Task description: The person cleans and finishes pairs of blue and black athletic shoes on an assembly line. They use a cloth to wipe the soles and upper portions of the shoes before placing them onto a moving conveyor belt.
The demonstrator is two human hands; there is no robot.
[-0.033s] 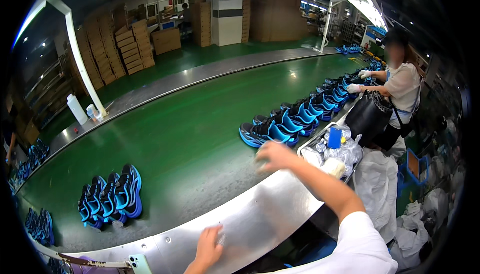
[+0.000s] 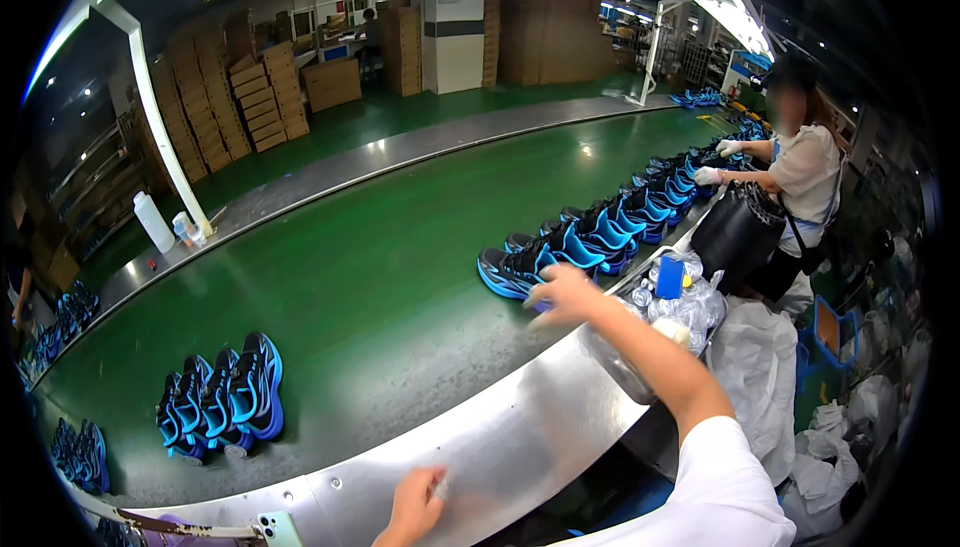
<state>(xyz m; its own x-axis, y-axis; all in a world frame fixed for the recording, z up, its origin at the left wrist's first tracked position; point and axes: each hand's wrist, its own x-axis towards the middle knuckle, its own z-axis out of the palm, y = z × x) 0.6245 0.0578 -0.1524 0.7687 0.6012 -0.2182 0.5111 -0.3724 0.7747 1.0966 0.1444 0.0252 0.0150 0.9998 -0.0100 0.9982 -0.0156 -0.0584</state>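
The right hand (image 2: 560, 292) reaches out across the steel rim (image 2: 500, 437) to the nearest blue shoe (image 2: 520, 269), at the near end of a long row of shoes (image 2: 640, 202) lined up along the right side of the green belt (image 2: 380, 277). Its fingers are spread apart and lie over the shoe's heel, touching it or just above it; no grip has closed yet. The left hand (image 2: 412, 507) rests low on the near rim, fingers loosely curled on the metal, probably as a brace for the long reach. It seems to hold nothing, though something small and pale shows at its fingertips. Far along the row a co-worker (image 2: 800, 172) in gloves handles other shoes. A separate cluster of shoes (image 2: 225, 397) stands on the belt to the left. Bottles in a clear bag (image 2: 680, 297) sit just right of the rim, off the belt and within reach.
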